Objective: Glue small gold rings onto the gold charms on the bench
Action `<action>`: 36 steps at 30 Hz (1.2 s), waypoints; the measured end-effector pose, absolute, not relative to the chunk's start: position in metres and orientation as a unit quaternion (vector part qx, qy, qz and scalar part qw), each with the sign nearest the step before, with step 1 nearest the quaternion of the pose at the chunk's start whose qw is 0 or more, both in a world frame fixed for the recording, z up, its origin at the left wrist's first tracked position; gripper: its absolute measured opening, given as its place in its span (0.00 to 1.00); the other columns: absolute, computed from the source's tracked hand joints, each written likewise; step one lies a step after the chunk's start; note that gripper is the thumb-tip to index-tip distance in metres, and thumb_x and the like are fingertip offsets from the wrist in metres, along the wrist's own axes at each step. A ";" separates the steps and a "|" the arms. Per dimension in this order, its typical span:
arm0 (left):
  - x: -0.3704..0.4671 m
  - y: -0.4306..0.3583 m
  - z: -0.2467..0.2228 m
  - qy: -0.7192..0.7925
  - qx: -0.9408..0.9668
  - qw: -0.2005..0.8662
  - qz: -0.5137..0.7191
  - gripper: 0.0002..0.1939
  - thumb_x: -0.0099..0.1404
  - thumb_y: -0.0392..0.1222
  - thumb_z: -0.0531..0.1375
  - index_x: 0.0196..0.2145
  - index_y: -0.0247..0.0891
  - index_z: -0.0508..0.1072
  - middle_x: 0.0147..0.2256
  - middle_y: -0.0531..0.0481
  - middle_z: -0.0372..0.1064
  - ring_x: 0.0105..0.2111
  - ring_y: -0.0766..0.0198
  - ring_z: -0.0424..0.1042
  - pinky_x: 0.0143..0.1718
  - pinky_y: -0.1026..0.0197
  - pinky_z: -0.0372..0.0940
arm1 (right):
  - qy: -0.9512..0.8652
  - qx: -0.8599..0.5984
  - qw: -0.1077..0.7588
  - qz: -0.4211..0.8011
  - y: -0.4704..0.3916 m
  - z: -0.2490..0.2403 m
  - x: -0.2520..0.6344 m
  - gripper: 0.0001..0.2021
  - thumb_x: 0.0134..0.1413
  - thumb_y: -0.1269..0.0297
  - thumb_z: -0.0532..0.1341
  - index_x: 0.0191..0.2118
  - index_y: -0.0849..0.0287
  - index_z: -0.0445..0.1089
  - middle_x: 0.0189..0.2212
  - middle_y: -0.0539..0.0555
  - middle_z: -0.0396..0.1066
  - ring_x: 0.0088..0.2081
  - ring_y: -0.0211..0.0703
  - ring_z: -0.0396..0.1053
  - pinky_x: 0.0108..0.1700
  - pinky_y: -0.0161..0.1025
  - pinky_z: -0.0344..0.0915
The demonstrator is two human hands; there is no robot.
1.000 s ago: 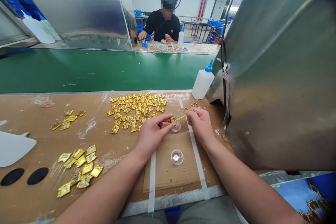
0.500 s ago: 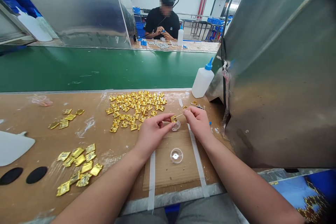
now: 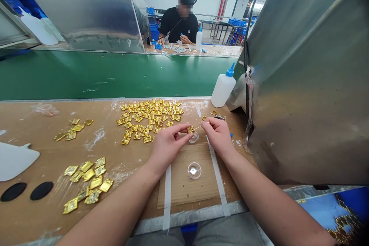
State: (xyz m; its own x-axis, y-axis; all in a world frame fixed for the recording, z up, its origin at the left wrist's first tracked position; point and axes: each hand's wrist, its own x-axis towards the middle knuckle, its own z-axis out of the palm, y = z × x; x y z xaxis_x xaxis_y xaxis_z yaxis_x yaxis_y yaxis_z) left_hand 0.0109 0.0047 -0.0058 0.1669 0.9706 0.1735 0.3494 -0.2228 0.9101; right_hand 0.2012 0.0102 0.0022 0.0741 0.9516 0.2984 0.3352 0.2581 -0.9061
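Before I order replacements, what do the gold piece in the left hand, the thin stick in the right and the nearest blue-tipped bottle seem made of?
Gold piece: probably metal or plated plastic; shiny, with bright glints.
Stick: perhaps wood, being pale and thin; too small to judge its finish.
Bottle: likely plastic; smooth, milky white.

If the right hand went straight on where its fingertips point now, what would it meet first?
Most likely the gold piece held in the left hand, just beyond the thin stick in the right hand; depth is unclear.
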 end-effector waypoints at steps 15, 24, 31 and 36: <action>0.010 0.005 -0.006 0.511 0.672 0.357 0.399 0.16 0.64 0.47 0.70 0.49 0.49 0.83 0.35 0.54 0.80 0.26 0.66 0.64 0.31 0.60 0.60 | -0.623 -0.527 0.504 0.284 0.009 0.000 0.201 0.18 0.58 0.60 0.59 0.21 0.56 0.52 0.20 0.44 0.48 0.25 0.35 0.48 0.29 0.37 0.45; 0.011 0.005 -0.005 0.507 0.673 0.359 0.401 0.16 0.64 0.47 0.70 0.50 0.48 0.83 0.35 0.53 0.81 0.25 0.66 0.63 0.31 0.60 0.61 | -0.634 -0.520 0.504 0.271 0.009 0.000 0.202 0.19 0.61 0.59 0.59 0.22 0.56 0.54 0.20 0.44 0.49 0.25 0.35 0.50 0.29 0.37 0.47; 0.011 0.005 -0.004 0.507 0.671 0.369 0.395 0.17 0.63 0.47 0.70 0.50 0.48 0.83 0.35 0.52 0.80 0.25 0.66 0.63 0.30 0.60 0.60 | -0.639 -0.510 0.512 0.264 0.009 -0.002 0.202 0.19 0.62 0.60 0.59 0.22 0.56 0.54 0.20 0.43 0.49 0.25 0.35 0.50 0.29 0.37 0.46; 0.013 0.003 -0.004 0.506 0.666 0.379 0.396 0.16 0.63 0.47 0.70 0.49 0.48 0.84 0.34 0.53 0.80 0.25 0.66 0.62 0.30 0.60 0.59 | -0.641 -0.505 0.513 0.265 0.009 -0.003 0.203 0.19 0.64 0.60 0.59 0.22 0.57 0.56 0.20 0.44 0.51 0.25 0.35 0.51 0.30 0.36 0.48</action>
State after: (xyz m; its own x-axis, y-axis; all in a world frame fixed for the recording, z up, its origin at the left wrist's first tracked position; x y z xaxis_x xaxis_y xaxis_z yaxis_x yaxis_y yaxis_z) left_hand 0.0126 0.0035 -0.0045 0.1740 0.9741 0.1447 0.3734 -0.2013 0.9056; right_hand 0.2026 0.0090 -0.0033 0.0378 0.9203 0.3894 0.3754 0.3481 -0.8590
